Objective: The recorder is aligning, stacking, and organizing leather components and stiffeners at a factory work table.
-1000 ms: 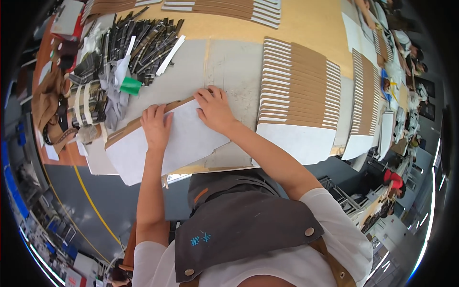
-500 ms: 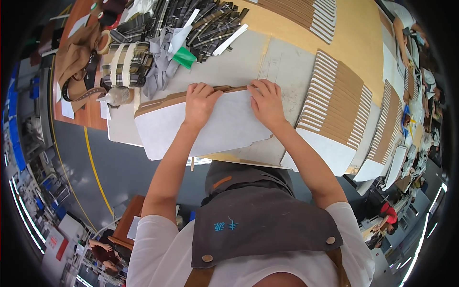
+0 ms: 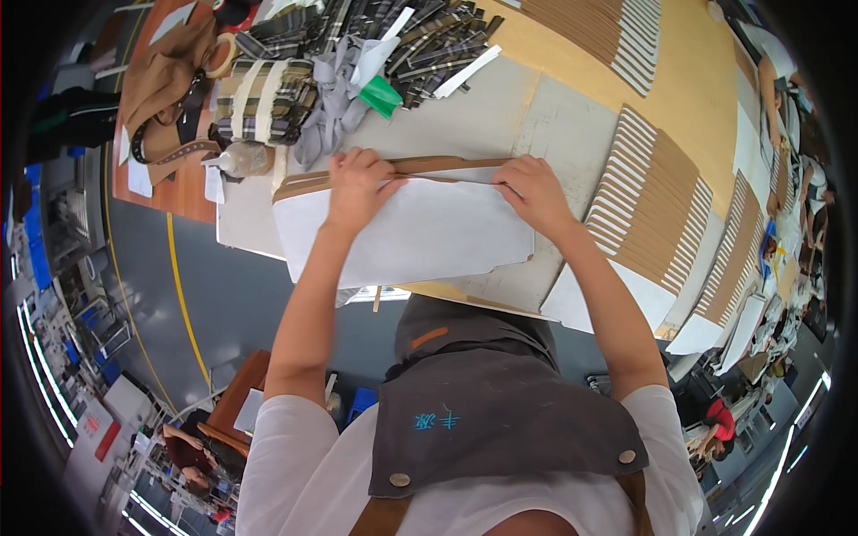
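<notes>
A white-faced panel with brown showing along its edges lies in front of me, its near side at the table's front edge. My left hand is closed on its far edge, thumb on the white face and fingers curled over. Further right, my right hand pinches the same far edge. Just beyond, a brown strip of another layer shows between my hands. How many layers lie in the pile, and which of them my fingertips hold, is partly hidden.
To the right, fanned rows of brown white-edged pieces lie on the table. At the back left are plaid strips, grey cloth, a green scrap, a plaid bundle and a plastic bottle. Other people work far right.
The white panel's far edge has come slightly toward me, baring more of the brown layer beyond it. My hands stay on that edge, a little further apart. The whole view has shifted slightly.
</notes>
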Demonstrator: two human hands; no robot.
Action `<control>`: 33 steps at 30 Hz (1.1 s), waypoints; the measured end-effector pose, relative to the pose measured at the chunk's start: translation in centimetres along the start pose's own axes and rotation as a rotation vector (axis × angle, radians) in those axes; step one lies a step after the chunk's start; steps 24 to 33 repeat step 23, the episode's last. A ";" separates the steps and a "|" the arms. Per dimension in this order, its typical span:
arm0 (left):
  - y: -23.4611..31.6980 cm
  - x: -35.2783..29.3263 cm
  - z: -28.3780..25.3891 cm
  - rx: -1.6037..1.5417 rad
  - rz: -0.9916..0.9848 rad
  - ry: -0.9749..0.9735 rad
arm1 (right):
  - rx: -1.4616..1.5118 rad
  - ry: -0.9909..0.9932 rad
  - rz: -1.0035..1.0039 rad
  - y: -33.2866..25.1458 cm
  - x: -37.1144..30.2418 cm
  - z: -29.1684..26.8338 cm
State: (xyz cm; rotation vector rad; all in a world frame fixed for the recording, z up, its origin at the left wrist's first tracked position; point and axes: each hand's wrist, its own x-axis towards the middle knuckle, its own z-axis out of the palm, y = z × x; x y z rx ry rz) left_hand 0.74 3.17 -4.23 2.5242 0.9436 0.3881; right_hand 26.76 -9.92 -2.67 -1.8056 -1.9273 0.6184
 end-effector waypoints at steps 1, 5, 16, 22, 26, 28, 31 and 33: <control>-1.2 -0.8 -1.2 0.046 -0.039 -0.064 | 0.111 -0.014 0.011 0.3 -0.4 -0.4; -6.6 -5.8 -6.4 -0.015 -0.280 -0.152 | 0.484 0.002 0.370 2.0 -2.2 -0.4; -7.8 -8.0 -9.1 -0.589 -0.881 -0.176 | 0.872 -0.095 0.906 1.6 -3.3 -0.6; -8.3 -7.0 -5.5 -0.184 -0.451 -0.061 | 0.338 -0.192 0.728 2.9 -3.7 1.5; -7.7 -6.3 -4.6 -0.216 -0.424 0.044 | 0.172 -0.171 0.655 2.1 -3.0 1.0; -7.7 -6.3 -4.6 -0.216 -0.424 0.044 | 0.172 -0.171 0.655 2.1 -3.0 1.0; -7.7 -6.3 -4.6 -0.216 -0.424 0.044 | 0.172 -0.171 0.655 2.1 -3.0 1.0; -7.7 -6.3 -4.6 -0.216 -0.424 0.044 | 0.172 -0.171 0.655 2.1 -3.0 1.0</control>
